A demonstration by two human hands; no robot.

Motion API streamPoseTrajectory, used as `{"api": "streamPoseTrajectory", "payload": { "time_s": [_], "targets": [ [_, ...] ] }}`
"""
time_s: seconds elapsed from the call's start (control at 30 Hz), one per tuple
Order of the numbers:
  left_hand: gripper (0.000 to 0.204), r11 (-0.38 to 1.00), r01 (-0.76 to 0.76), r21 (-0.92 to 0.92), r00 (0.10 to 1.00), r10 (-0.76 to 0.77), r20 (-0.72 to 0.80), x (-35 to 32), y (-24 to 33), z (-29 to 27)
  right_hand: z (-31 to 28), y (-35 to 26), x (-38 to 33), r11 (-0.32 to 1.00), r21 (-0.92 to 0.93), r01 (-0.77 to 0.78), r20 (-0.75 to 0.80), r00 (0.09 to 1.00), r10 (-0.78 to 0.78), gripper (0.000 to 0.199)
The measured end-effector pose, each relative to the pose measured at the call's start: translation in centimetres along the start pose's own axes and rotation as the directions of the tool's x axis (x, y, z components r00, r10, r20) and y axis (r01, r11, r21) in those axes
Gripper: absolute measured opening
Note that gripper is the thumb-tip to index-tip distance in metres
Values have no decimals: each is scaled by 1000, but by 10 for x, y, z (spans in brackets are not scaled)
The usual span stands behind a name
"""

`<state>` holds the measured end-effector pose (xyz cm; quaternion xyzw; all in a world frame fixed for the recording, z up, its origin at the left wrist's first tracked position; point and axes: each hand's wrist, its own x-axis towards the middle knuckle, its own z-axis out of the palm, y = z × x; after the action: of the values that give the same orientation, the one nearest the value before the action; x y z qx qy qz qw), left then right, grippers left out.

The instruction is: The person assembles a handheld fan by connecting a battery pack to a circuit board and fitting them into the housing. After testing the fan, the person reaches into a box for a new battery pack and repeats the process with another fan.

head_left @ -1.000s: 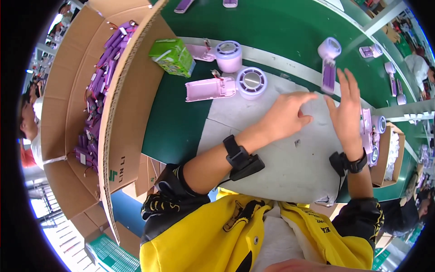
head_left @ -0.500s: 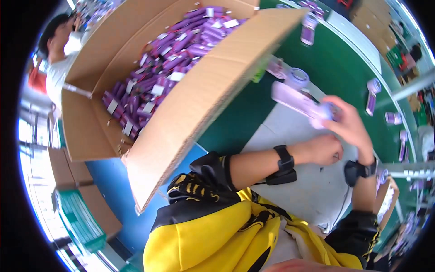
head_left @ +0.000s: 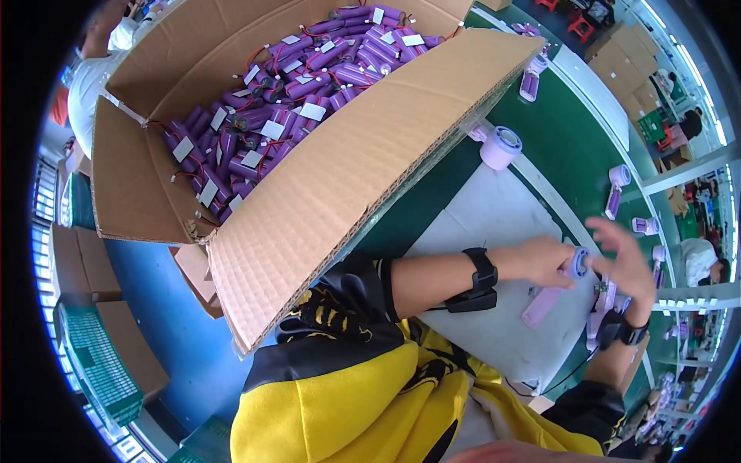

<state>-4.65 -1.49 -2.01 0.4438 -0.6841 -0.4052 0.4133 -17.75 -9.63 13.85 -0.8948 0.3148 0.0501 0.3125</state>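
Note:
My left hand (head_left: 544, 261) is closed around the round head of a lilac housing shaped like a small handheld fan (head_left: 543, 306). Its flat handle slants down toward me over the pale work mat (head_left: 478, 231). Just right of the ring-shaped head is my right hand (head_left: 629, 266), fingers spread and nothing gripped; whether a fingertip touches the ring I cannot tell. Beyond the mat's far corner stands another lilac piece with a round open head (head_left: 502, 147). More lilac parts (head_left: 600, 312) lie beside my right wrist, partly covered by it.
A large open cardboard box (head_left: 370, 177) at the left holds many purple battery cells (head_left: 285, 116) with red wires and white tags. Similar lilac housings (head_left: 617, 189) are spread along the green conveyor (head_left: 567, 139). A green crate (head_left: 100, 363) sits at far left, near a person in white (head_left: 89, 92).
The lilac housing has come down toward me from above the mat and passed from my right hand to my left. My right hand has opened. The view has shifted slightly.

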Motion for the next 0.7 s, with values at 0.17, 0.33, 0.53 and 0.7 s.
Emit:
{"api": "streamPoseTrajectory", "payload": {
  "time_s": [0.17, 0.33, 0.53, 0.7],
  "targets": [
    [40, 988, -59, 141, 992, 43, 117, -1, -6, -5, 24, -89, 81, 957, -43, 286, -32, 957, -288, 55],
    [41, 999, 2, 44, 999, -4, 37, 2, -6, 14, 81, -110, 172, 823, -264, 503, -49, 845, -532, 52],
    [38, 925, -328, 191, 936, 345, -66, 13, -24, 33, 105, -113, 205, 761, -338, 555, -161, 762, -627, 47],
    [35, 978, 46, 204, 990, -72, 123, -21, 18, -9, 92, -146, 140, 916, 47, 398, -103, 914, -392, 42]
  ]
}}
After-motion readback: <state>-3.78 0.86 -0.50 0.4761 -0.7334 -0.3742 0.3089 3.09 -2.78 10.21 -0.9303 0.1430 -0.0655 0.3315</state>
